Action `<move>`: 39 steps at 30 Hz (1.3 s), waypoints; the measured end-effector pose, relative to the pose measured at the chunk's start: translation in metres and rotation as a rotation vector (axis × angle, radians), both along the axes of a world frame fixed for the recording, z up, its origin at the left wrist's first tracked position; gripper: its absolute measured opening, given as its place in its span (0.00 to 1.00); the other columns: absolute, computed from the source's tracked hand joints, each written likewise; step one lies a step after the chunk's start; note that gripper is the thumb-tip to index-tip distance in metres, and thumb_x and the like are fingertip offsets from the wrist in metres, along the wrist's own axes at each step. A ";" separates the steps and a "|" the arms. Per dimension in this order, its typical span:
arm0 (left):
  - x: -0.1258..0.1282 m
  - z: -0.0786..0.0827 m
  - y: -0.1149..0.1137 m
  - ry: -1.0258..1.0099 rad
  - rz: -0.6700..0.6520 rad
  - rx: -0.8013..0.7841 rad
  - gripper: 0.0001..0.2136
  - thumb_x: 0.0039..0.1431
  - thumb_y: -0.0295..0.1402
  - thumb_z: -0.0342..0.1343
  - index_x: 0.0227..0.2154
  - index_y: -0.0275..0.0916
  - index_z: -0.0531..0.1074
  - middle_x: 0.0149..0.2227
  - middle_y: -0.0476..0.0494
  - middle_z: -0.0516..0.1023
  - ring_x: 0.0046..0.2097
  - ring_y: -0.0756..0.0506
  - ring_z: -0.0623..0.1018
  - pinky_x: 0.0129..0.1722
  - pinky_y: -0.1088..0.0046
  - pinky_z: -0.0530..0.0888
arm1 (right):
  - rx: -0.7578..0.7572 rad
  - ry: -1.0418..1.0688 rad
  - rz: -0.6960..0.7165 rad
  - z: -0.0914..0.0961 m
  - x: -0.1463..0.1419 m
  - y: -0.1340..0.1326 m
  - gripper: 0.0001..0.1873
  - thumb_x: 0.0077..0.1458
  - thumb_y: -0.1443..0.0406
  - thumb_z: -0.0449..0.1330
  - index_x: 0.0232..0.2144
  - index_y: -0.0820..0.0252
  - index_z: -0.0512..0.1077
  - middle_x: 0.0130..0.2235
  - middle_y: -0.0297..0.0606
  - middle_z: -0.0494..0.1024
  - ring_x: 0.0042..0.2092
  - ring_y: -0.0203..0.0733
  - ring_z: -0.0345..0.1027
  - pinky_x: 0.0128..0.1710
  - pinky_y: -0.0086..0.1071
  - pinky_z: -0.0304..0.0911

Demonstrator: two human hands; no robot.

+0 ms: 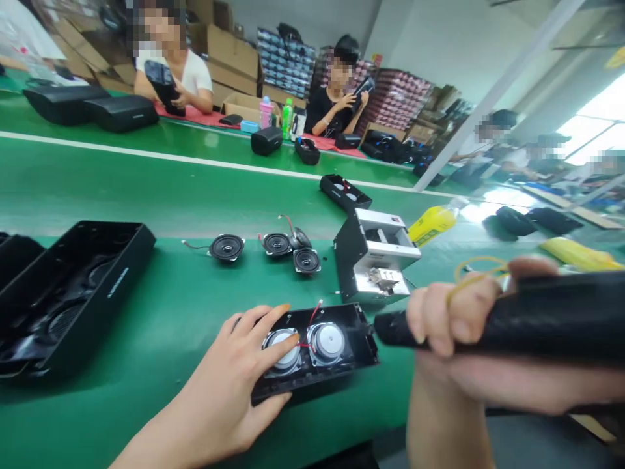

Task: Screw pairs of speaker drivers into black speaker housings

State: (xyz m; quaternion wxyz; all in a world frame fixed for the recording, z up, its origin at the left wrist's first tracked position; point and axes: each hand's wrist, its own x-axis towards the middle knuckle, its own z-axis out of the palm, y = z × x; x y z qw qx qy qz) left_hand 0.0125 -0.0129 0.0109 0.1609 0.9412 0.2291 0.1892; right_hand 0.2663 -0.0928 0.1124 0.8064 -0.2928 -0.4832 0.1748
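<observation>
My left hand (pixel 244 378) lies over a small black speaker housing (pixel 359 335) on the green bench. Its thumb is at the near edge and its fingers reach across the housing. Inside are two round speaker drivers (pixel 328 342) with their silver backs up and red wires; my fingers partly cover the left one. My right hand (pixel 449 319) is closed around a long black object (pixel 556 312), blurred and tapering leftward. Its narrow end appears close to the housing's right end; whether they touch I cannot tell. A thin yellow loop (pixel 481 260) shows by the fingers.
Several loose drivers (pixel 227 248) lie beyond my left hand. A silver-and-black bench device (pixel 378 254) stands behind the housing, beside a yellow bottle (pixel 432 223). A large open black housing (pixel 92 293) sits at left. Co-workers across the bench hold black units.
</observation>
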 end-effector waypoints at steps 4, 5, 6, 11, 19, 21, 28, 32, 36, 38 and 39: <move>-0.001 -0.008 0.002 -0.036 0.014 0.073 0.27 0.59 0.33 0.61 0.63 0.53 0.72 0.75 0.44 0.64 0.69 0.29 0.67 0.63 0.41 0.75 | 0.042 -0.099 -0.328 0.024 0.058 0.021 0.37 0.51 0.32 0.66 0.42 0.56 0.81 0.19 0.26 0.67 0.15 0.34 0.55 0.11 0.28 0.53; -0.001 -0.010 0.002 -0.043 0.009 0.092 0.28 0.60 0.33 0.61 0.64 0.53 0.72 0.75 0.44 0.64 0.68 0.29 0.68 0.62 0.41 0.75 | 0.032 -0.101 -0.372 0.024 0.069 0.027 0.38 0.51 0.29 0.64 0.39 0.56 0.79 0.19 0.26 0.67 0.15 0.34 0.55 0.11 0.28 0.53; -0.001 -0.012 0.003 -0.051 0.006 0.112 0.28 0.60 0.34 0.61 0.64 0.53 0.72 0.75 0.44 0.64 0.67 0.29 0.69 0.61 0.41 0.76 | 0.016 -0.088 -0.401 0.021 0.077 0.034 0.39 0.52 0.28 0.61 0.37 0.56 0.77 0.18 0.26 0.66 0.15 0.34 0.56 0.12 0.27 0.53; -0.002 -0.015 0.007 -0.072 -0.012 0.209 0.28 0.60 0.36 0.61 0.64 0.54 0.72 0.75 0.46 0.65 0.66 0.30 0.72 0.59 0.47 0.80 | -0.083 -0.072 -0.416 -0.001 0.090 0.052 0.40 0.55 0.27 0.56 0.41 0.56 0.72 0.19 0.25 0.68 0.15 0.35 0.57 0.13 0.27 0.54; -0.004 -0.016 0.017 -0.043 -0.068 0.348 0.29 0.59 0.38 0.62 0.65 0.53 0.71 0.75 0.47 0.63 0.64 0.31 0.75 0.53 0.48 0.84 | -0.117 -0.034 -0.372 -0.015 0.092 0.051 0.41 0.55 0.27 0.56 0.41 0.57 0.73 0.20 0.26 0.68 0.15 0.34 0.58 0.14 0.28 0.56; -0.005 -0.018 0.018 -0.034 -0.069 0.358 0.30 0.59 0.38 0.62 0.65 0.53 0.70 0.76 0.47 0.63 0.64 0.31 0.75 0.54 0.48 0.85 | -0.119 -0.031 -0.385 -0.015 0.092 0.050 0.42 0.54 0.26 0.56 0.42 0.57 0.74 0.20 0.26 0.67 0.15 0.34 0.58 0.14 0.28 0.56; -0.008 -0.017 0.015 -0.010 -0.063 0.299 0.34 0.59 0.38 0.63 0.70 0.55 0.65 0.79 0.47 0.55 0.69 0.30 0.72 0.57 0.47 0.84 | -0.106 -0.053 -0.388 -0.014 0.087 0.041 0.44 0.55 0.26 0.55 0.43 0.58 0.77 0.20 0.26 0.67 0.15 0.33 0.58 0.14 0.28 0.56; -0.018 -0.019 0.015 0.010 -0.057 0.269 0.36 0.61 0.41 0.63 0.72 0.58 0.62 0.80 0.47 0.50 0.72 0.28 0.68 0.57 0.44 0.85 | -0.109 -0.062 -0.367 -0.014 0.083 0.031 0.44 0.54 0.26 0.55 0.44 0.58 0.78 0.19 0.25 0.67 0.14 0.34 0.56 0.13 0.28 0.55; -0.028 -0.015 0.016 0.049 -0.014 0.190 0.36 0.61 0.41 0.65 0.71 0.58 0.63 0.80 0.46 0.50 0.72 0.25 0.67 0.57 0.36 0.83 | -0.062 -0.061 -0.302 -0.003 0.071 0.018 0.40 0.56 0.29 0.58 0.44 0.56 0.80 0.18 0.26 0.67 0.13 0.33 0.55 0.12 0.28 0.53; -0.030 -0.009 0.016 0.091 -0.002 0.084 0.35 0.61 0.41 0.66 0.70 0.59 0.64 0.80 0.46 0.50 0.74 0.26 0.65 0.60 0.34 0.80 | -0.027 -0.048 -0.246 0.007 0.061 0.011 0.35 0.54 0.33 0.65 0.45 0.55 0.82 0.19 0.26 0.69 0.14 0.33 0.55 0.12 0.28 0.53; -0.030 -0.005 0.015 0.108 -0.001 0.021 0.34 0.61 0.41 0.66 0.70 0.59 0.64 0.80 0.46 0.51 0.75 0.26 0.63 0.62 0.33 0.78 | -0.019 -0.035 -0.213 0.011 0.055 0.007 0.34 0.51 0.35 0.69 0.46 0.54 0.83 0.19 0.26 0.70 0.14 0.33 0.56 0.12 0.29 0.53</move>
